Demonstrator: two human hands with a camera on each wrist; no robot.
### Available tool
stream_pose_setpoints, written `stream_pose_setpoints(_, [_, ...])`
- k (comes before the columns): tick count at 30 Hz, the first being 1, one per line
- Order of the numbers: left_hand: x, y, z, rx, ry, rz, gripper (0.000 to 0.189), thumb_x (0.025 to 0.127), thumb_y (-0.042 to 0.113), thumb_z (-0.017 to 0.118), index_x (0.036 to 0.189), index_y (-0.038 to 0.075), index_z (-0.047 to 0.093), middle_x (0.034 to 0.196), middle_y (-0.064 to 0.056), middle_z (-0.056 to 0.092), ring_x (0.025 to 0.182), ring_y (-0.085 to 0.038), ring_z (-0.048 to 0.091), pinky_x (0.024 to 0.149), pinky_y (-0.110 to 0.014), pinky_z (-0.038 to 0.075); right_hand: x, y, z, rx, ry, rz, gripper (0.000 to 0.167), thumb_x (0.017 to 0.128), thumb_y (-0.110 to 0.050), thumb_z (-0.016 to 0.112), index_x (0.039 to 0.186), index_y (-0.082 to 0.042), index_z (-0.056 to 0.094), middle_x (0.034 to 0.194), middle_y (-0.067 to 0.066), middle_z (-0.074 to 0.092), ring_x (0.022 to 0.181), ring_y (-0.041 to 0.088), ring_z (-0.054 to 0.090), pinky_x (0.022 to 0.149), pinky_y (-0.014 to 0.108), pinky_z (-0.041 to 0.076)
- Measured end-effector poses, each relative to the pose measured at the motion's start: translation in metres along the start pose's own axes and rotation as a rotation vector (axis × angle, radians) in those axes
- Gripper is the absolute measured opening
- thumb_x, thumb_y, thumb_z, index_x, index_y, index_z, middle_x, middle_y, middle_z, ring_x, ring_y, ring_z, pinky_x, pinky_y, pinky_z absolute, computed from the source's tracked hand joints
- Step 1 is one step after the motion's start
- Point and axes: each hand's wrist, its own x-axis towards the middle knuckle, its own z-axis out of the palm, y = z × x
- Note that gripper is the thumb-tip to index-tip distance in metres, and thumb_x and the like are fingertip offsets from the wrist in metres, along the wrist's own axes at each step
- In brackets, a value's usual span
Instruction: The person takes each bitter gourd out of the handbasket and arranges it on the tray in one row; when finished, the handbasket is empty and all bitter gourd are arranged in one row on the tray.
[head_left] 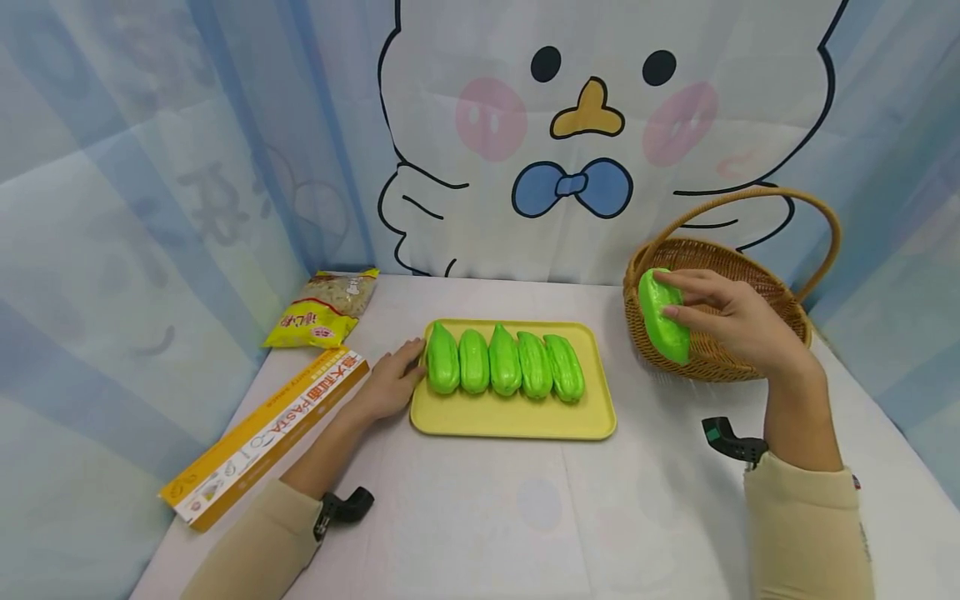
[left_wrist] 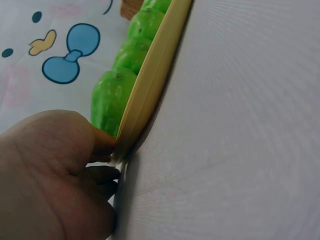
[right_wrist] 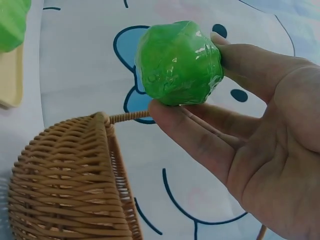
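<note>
My right hand [head_left: 731, 317] holds a bright green, lumpy toy bitter melon [head_left: 663, 317] between thumb and fingertips. It hangs over the left rim of a wicker basket [head_left: 637, 333]; in the right wrist view, the held melon [right_wrist: 180, 62] looks glossy, as if wrapped in film. Several like it, such as this middle green bitter melon [head_left: 505, 362], lie side by side in a row on a yellow tray [head_left: 517, 423]. At the tray's left edge, my left hand [head_left: 390, 383] grips the rim; in the left wrist view, its thumb and fingers meet the tray's rim [left_wrist: 150, 85].
On the left lies a long yellow and white pasta box [head_left: 262, 437], beside my left forearm. Behind it sits a yellow snack-like bag [head_left: 326, 308] with a clear part. The basket's tall handle [head_left: 828, 225] arches up at the right. A printed curtain [head_left: 577, 242] stands behind the table.
</note>
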Motion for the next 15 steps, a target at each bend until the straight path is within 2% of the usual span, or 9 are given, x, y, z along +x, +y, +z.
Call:
stream_pose_setpoints(7, [0.000, 0.000, 0.001, 0.010, 0.000, 0.002, 0.057, 0.112, 0.021, 0.042, 0.164, 0.004, 0.027, 0.171, -0.017, 0.026, 0.161, -0.035, 0.017, 0.132, -0.056, 0.003, -0.001, 0.005, 0.019, 0.041, -0.002, -0.038, 0.049, 0.101, -0.011, 0.069, 0.148, -0.020, 0.060, 0.145, 0.006, 0.059, 0.111, 0.005, 0.055, 0.084, 0.009, 0.048])
stream_pose_setpoints(11, [0.000, -0.001, 0.001, 0.018, 0.006, 0.007, 0.057, 0.112, 0.020, 0.041, 0.164, 0.003, 0.026, 0.171, -0.019, 0.025, 0.161, -0.037, 0.017, 0.132, -0.057, 0.003, 0.001, 0.005, 0.027, 0.054, -0.033, -0.022, 0.049, 0.101, -0.015, 0.069, 0.149, -0.021, 0.060, 0.148, 0.007, 0.058, 0.110, 0.004, 0.056, 0.083, 0.011, 0.048])
stream_pose_setpoints(15, [-0.001, 0.000, 0.001, 0.012, -0.001, 0.000, 0.057, 0.112, 0.021, 0.041, 0.164, 0.003, 0.026, 0.171, -0.019, 0.024, 0.161, -0.036, 0.016, 0.132, -0.056, 0.002, 0.004, 0.001, 0.035, 0.052, -0.056, -0.007, 0.049, 0.101, -0.018, 0.070, 0.149, -0.023, 0.060, 0.151, 0.006, 0.056, 0.112, 0.011, 0.058, 0.085, 0.013, 0.049])
